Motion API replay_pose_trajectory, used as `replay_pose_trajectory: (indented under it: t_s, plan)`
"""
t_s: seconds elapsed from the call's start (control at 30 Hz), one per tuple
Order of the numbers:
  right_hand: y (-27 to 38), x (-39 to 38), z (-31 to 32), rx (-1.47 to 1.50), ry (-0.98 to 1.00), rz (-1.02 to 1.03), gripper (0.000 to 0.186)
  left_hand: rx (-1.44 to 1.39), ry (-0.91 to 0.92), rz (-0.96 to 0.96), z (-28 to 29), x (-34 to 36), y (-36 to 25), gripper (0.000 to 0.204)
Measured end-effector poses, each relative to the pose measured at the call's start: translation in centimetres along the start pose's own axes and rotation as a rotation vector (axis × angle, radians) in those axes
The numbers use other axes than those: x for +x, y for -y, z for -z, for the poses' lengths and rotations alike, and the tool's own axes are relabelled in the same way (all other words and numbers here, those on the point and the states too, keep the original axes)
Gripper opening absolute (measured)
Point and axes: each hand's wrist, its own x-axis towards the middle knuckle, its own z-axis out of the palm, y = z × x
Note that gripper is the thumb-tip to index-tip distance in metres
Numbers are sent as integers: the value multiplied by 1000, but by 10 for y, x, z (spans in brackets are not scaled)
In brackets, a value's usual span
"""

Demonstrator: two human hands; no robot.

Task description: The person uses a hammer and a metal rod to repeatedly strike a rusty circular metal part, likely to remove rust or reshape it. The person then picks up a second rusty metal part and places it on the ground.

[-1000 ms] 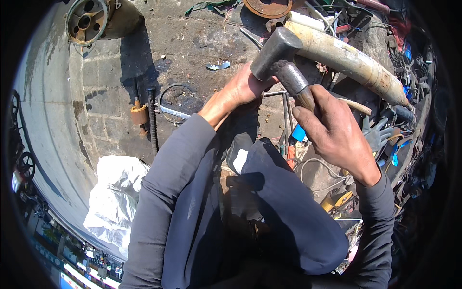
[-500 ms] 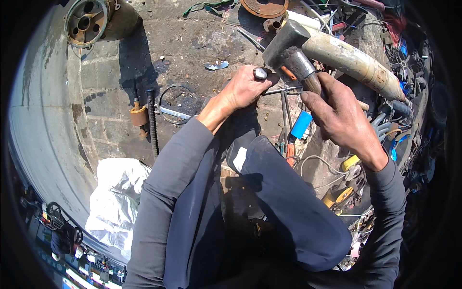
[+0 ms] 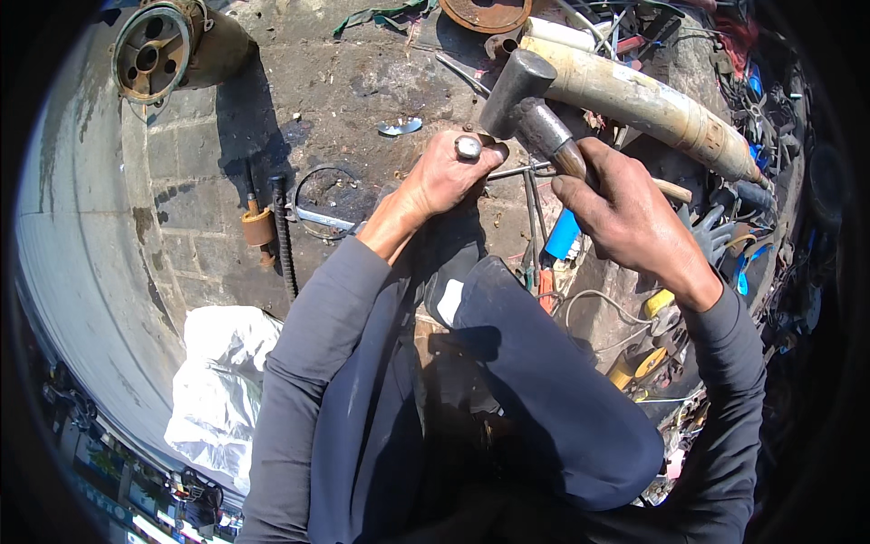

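Observation:
My left hand [image 3: 437, 183] is closed in a fist around an upright metal bar, perhaps a chisel or punch. Only its shiny, rounded top end [image 3: 468, 148] sticks out above the fingers; the lower part is hidden beneath the hand. In my right hand [image 3: 645, 218] is a short-handled hammer [image 3: 518, 94], gripped by its wooden handle. Its dark, heavy cylindrical head is raised just to the right of the bar's top, apart from it in the picture. Below the hands, partly hidden, lie thin metal rods [image 3: 532, 213] and a blue cylinder [image 3: 563, 234].
A long, pale metal cylinder [image 3: 648, 100] lies at upper right beside heaped scrap and tools. Upper left stands a rusty drum-like housing [image 3: 217, 50]. A ribbed bar [image 3: 284, 236] and a spindle with a copper-coloured collar [image 3: 257, 227] lie left. Silvery sheeting [image 3: 217, 390] sits lower left.
The hammer has shifted left, closer to the bar's top end. My left hand, still around the bar, sits slightly further left in view. The whole scene has shifted a little too.

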Motion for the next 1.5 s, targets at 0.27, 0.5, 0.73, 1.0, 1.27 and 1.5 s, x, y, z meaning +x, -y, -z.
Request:
replay_pose_trajectory:
  t_s: [0.27, 0.5, 0.73, 1.0, 1.27, 1.5]
  plan:
    - [84, -7, 73, 70, -406, 96, 52, 33, 9, 179, 2, 6, -2, 38]
    - [20, 3, 4, -61, 61, -7, 22, 38, -78, 37, -12, 2, -15, 31]
    - [61, 1, 55, 184, -334, 34, 40, 33, 56, 115, 3, 5, 0, 39]
    - [14, 7, -2, 116, 137, -275, 29, -40, -28, 124, -5, -4, -6, 33]
    - [-18, -14, -40, 732, -141, -436, 25, -116, -70, 132, 14, -5, -24, 37]
    - [-89, -10, -114, 1020, -181, -670, 19, -447, -195, 31, 54, -15, -67, 33]
